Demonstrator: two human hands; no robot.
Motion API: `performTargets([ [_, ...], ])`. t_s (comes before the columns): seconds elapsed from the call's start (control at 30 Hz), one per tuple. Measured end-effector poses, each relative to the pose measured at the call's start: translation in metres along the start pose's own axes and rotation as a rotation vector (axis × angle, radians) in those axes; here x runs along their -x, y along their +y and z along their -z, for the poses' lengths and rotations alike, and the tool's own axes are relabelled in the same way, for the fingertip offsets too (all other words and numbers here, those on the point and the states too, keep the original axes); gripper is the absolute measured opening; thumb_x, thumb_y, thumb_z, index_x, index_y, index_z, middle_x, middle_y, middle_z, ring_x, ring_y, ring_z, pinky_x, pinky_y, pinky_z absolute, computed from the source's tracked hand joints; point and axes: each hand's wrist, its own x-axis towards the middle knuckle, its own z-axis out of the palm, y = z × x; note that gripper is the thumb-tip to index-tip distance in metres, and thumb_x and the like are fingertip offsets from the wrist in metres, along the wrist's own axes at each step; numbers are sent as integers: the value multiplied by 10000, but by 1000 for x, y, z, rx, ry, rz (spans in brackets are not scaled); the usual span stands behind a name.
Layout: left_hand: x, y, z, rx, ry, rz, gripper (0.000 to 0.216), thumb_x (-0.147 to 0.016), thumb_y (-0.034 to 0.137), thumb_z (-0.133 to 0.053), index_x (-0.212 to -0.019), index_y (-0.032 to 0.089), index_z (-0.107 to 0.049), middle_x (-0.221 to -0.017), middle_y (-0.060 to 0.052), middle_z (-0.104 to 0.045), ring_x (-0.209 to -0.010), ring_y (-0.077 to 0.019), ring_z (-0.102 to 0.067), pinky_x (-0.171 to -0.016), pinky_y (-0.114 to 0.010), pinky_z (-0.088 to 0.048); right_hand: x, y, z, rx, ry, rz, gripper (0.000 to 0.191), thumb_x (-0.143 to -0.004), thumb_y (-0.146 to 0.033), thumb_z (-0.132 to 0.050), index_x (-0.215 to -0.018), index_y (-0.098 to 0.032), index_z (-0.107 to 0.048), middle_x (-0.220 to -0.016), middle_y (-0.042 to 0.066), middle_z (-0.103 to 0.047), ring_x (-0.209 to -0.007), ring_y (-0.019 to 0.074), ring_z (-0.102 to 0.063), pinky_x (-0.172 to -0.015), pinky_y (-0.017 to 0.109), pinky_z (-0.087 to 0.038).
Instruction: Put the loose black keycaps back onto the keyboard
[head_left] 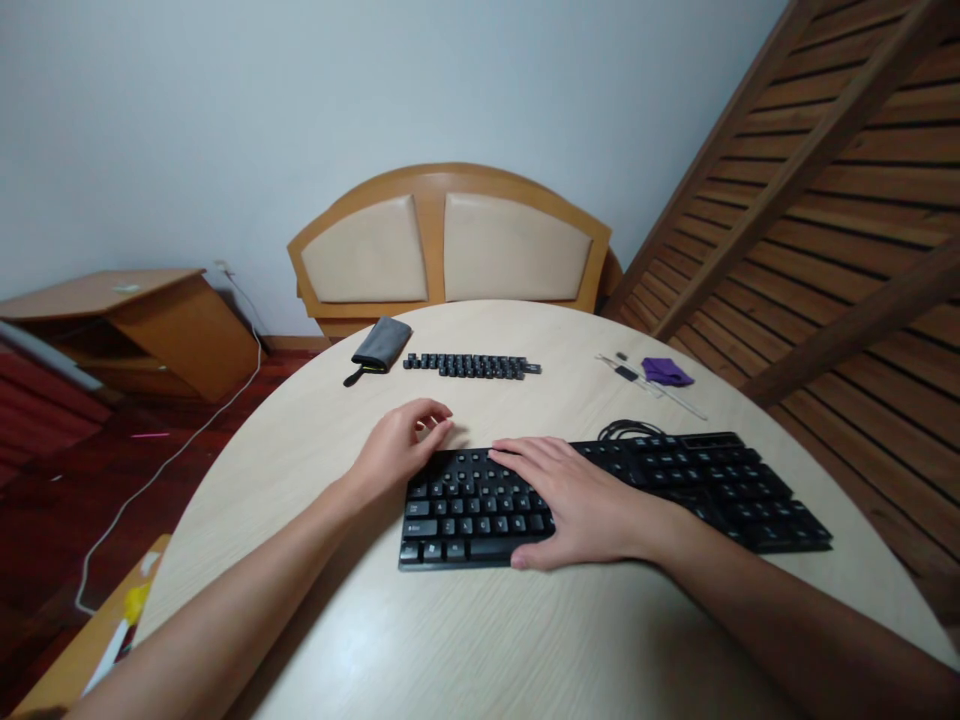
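A black keyboard (495, 548) lies on the round pale table (360, 640). My right hand (574, 500) rests on its middle, fingers stretched over the keys and thumb at the front edge. By the keyboard's far left corner is my left hand (401, 440), its fingers curved and the thumb slightly apart, with nothing visible between them. Several upper-left positions on the keyboard show small bare stems instead of keycaps. Loose black keycaps (480, 366) stand in rows farther back on the table.
A grey pouch (384, 342) with a dark loop sits back left. Toward the right lie a purple cloth (667, 372), a thin whitish tool (675, 402) and a small dark piece (626, 373). A coiled black cable (628, 428) touches the keyboard's back. Beyond stands a wooden headboard (436, 240).
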Motion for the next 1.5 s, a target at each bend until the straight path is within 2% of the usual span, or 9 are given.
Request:
performTargets([
  [0.2, -51, -37, -2, -320, 50, 69, 271, -949, 293, -569, -1202, 232, -646, -1072, -56, -710, -788, -189, -681, -716, -289, -511, 0, 4, -3, -24, 11, 8, 1027, -671, -678, -752, -1493, -153, -431, -1557, 154, -406, -1390, 365, -394, -1170, 523, -301],
  [0.4, -77, -47, -11, -465, 28, 129, 401, -954, 284, -551, -1354, 286, -585, -1129, -58, -712, -939, -230, -695, -808, -295, -515, -1, 4, -2, -33, -5, 13, 1034, -677, -714, -727, -1499, -163, -427, -1565, 147, -395, -1394, 366, -387, -1168, 519, -301],
  [0.5, -81, -47, -16, -502, 28, 146, 375, -963, 284, -529, -1328, 295, -613, -1175, -64, -697, -1009, -250, -685, -846, -309, -514, -1, 2, 0, -31, -25, -2, 1037, -679, -722, -721, -1497, -156, -429, -1569, 147, -389, -1398, 365, -380, -1171, 513, -297],
  [0.7, -81, -48, -16, -521, 41, 166, 273, -956, 286, -537, -1195, 276, -669, -1153, -66, -692, -995, -263, -682, -833, -328, -520, -1, 4, 0, -43, -16, 10, 1046, -684, -742, -706, -1506, -164, -418, -1575, 145, -376, -1407, 363, -362, -1180, 509, -279],
  [0.97, -54, -30, -3, -441, 66, 185, 186, -950, 287, -550, -1052, 207, -684, -1178, -95, -671, -915, -253, -684, -747, -320, -511, 1, 4, 1, -37, -11, 25, 962, -757, -754, -637, -1498, -173, -436, -1578, 153, -378, -1413, 367, -364, -1174, 543, -286],
  [1.13, -20, 2, -7, -291, 59, 146, 211, -974, 382, -549, -1087, 235, -650, -952, -29, -723, -766, -193, -676, -692, -296, -512, 1, 3, 1, -16, -7, 15, 961, -742, -728, -673, -1490, -169, -446, -1567, 160, -395, -1417, 371, -362, -1176, 546, -290],
  [1.23, 6, 21, -13, -42, 36, 33, 178, -966, 345, -566, -1061, 223, -655, -1009, -39, -723, -828, -199, -674, -741, -327, -527, 0, 2, 2, -7, -28, 1, 976, -736, -726, -679, -1494, -160, -441, -1566, 163, -394, -1424, 370, -354, -1181, 541, -286],
  [1.37, 31, 36, -14, 64, -4, -55, 178, -956, 292, -589, -1100, 230, -674, -1019, -49, -731, -957, -229, -663, -876, -402, -521, 0, -2, 5, -12, -39, -22, 968, -734, -701, -699, -1500, -170, -434, -1567, 165, -392, -1417, 376, -364, -1172, 556, -295],
  [1.5, 39, 39, -11, 188, -27, -18, 158, -933, 276, -625, -1055, 244, -720, -1002, -40, -753, -963, -232, -673, -886, -412, -526, 3, -6, 6, 0, -43, -55, 937, -744, -679, -707, -1485, -163, -455, -1550, 159, -420, -1405, 372, -386, -1170, 546, -307],
])
